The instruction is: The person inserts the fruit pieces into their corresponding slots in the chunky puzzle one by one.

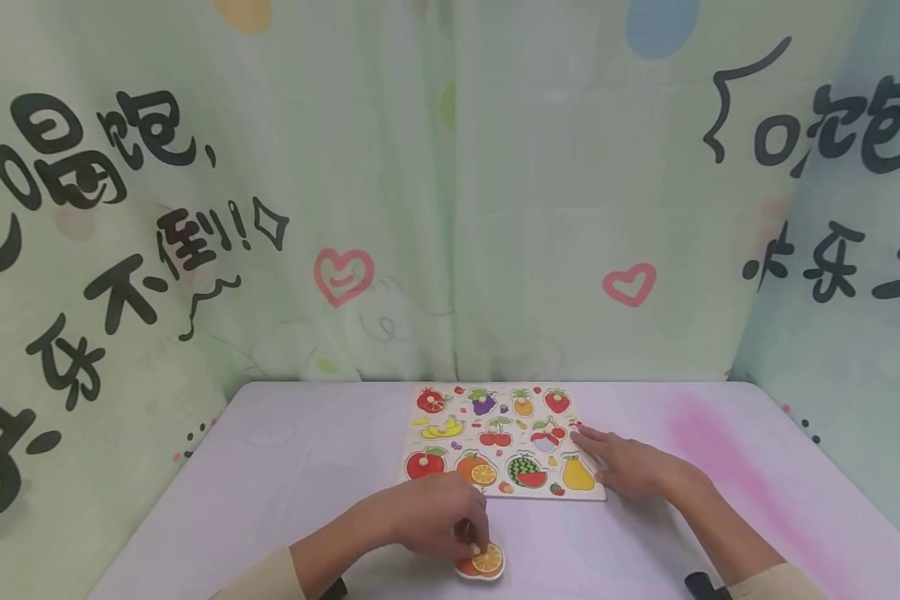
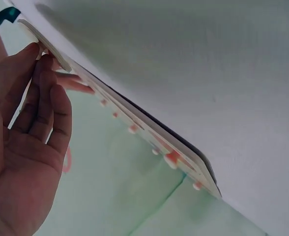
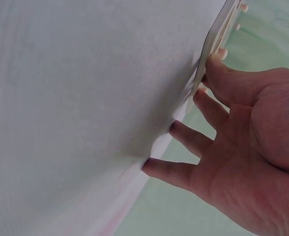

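Observation:
My left hand (image 1: 437, 510) pinches an orange-shaped puzzle piece (image 1: 489, 562), just in front of a fruit puzzle board (image 1: 504, 492). In the left wrist view the thin piece (image 2: 61, 60) is tilted, held between thumb and fingertips. The board lies flat, showing grapes, bananas, cherries, a watermelon, a pear and other fruit; an orange picture (image 1: 483, 475) in its front row is partly covered by the left hand. At the board's right edge rests my right hand (image 1: 637, 465). Its thumb touches that edge in the right wrist view, with several spread fingertips on the tabletop.
The pale tabletop (image 1: 307, 475) carries a pink patch (image 1: 727, 450) on the right. Behind and on both sides hang light green curtains (image 1: 525, 167) with dark lettering and pink hearts. Small knobs (image 2: 171, 160) stick out from the board's face.

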{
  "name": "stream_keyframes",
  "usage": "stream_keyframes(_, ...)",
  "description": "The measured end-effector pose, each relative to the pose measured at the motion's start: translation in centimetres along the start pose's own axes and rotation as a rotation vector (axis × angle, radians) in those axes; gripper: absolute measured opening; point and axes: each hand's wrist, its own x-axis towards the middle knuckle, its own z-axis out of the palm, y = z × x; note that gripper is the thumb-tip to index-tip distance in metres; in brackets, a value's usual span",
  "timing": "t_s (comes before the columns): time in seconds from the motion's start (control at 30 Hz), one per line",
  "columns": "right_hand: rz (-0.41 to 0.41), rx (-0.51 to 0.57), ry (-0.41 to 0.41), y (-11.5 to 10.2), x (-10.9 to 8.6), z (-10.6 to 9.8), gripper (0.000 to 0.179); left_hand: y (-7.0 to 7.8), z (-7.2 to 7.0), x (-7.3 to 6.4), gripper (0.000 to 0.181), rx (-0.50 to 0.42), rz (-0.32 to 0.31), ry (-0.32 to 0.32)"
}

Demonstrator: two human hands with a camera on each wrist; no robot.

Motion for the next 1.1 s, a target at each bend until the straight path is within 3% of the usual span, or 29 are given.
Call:
stream_keyframes(0.5, 0.006, -0.008, -0.006, 0.2, 0.1, 0.0, 0.066, -4.6, -1.4, 3.0, 0.011, 0.000, -0.081, 0.121)
stream_keyframes(0.87, -0.001, 0.010, -0.006, 0.1, -0.2, 0.0, 0.066, -7.1, -2.0, 4.8, 0.013, -0.039, -0.176, 0.131)
stream_keyframes(1.1, 0.015, 0.007, -0.010, 0.2, 0.0, 0.0, 0.067, -7.5, -2.2, 5.4, 0.013, -0.032, -0.228, 0.136)
